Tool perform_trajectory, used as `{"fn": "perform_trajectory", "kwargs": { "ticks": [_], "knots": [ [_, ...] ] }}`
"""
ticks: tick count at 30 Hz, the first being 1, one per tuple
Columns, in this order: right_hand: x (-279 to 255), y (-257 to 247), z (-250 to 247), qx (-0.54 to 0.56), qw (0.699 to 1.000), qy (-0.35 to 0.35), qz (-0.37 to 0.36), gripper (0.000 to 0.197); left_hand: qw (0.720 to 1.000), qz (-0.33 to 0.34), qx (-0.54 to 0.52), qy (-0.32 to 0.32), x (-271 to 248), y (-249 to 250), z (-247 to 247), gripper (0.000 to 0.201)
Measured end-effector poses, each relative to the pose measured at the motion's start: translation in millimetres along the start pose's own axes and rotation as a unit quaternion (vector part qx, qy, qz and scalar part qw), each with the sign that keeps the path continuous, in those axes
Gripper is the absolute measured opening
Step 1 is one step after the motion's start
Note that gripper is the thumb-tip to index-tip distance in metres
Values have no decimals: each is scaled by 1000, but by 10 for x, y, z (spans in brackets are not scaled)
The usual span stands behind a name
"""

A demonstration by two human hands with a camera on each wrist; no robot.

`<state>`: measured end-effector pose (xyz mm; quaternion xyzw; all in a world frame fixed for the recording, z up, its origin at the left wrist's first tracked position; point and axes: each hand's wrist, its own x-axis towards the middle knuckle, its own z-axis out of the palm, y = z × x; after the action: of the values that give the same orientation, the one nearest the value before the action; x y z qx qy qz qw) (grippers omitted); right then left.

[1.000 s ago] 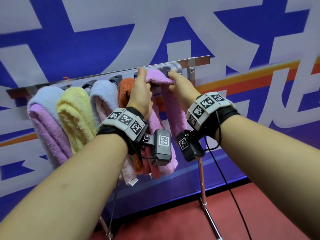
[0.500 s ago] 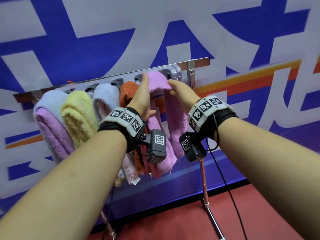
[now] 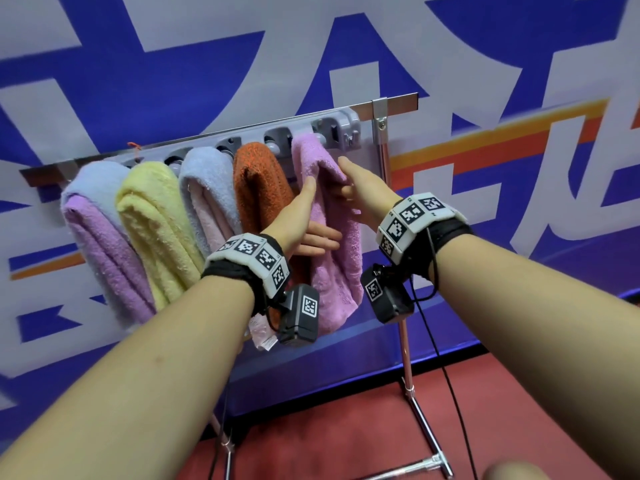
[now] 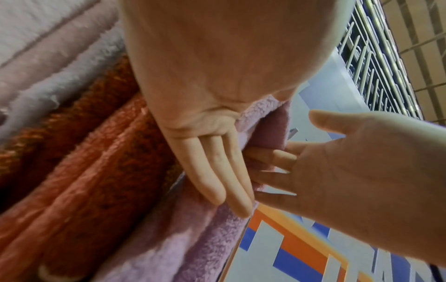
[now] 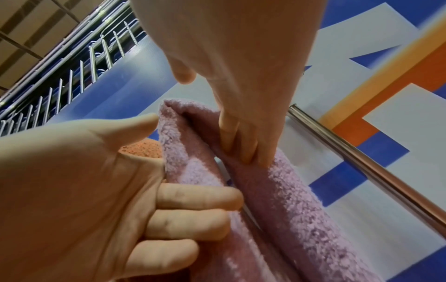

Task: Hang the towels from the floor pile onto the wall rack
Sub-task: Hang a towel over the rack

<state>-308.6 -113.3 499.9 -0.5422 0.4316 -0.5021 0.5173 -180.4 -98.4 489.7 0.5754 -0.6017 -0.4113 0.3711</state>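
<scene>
A pink-lilac towel (image 3: 332,271) hangs from the rightmost used hook of the grey wall rack (image 3: 341,124). My left hand (image 3: 304,223) lies flat against its front, fingers straight. In the left wrist view the left hand (image 4: 217,171) rests along the towel (image 4: 181,248). My right hand (image 3: 356,188) touches the towel's right fold. In the right wrist view its fingers (image 5: 241,145) reach straight into the fold of the towel (image 5: 289,190), with the thumb held apart. The orange towel (image 3: 259,188) hangs just left of it.
Lilac (image 3: 100,244), yellow (image 3: 156,223) and pale blue (image 3: 207,188) towels fill the hooks to the left. A metal stand pole (image 3: 403,358) and a black cable (image 3: 450,375) run down to the red floor (image 3: 346,427). A blue and white banner (image 3: 173,81) backs the rack.
Both hands have come down from the hook at the top of the pink-lilac towel to its hanging folds. The left hand now lies flat on the front.
</scene>
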Motion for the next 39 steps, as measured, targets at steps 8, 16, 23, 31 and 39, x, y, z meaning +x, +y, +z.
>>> {"fn": "perform_trajectory", "kwargs": {
  "ticks": [8, 16, 23, 31, 39],
  "knots": [
    [-87, 226, -6, -35, 999, -4, 28, 64, 996, 52, -70, 30, -42, -164, 104, 74],
    [-126, 260, -237, -17, 999, 33, -3, 51, 988, 113, -97, 27, 198, -319, 311, 80],
    [-253, 390, -196, -48, 995, -12, 86, 70, 997, 39, -70, 0, -75, -246, 336, 58],
    [-515, 344, -75, -59, 992, -26, 106, 68, 999, 38, -23, 1, -529, -168, 164, 49],
    [-939, 51, 87, -130, 989, 3, 68, 29, 986, 110, 121, 40, -865, -90, -100, 30]
  ]
}}
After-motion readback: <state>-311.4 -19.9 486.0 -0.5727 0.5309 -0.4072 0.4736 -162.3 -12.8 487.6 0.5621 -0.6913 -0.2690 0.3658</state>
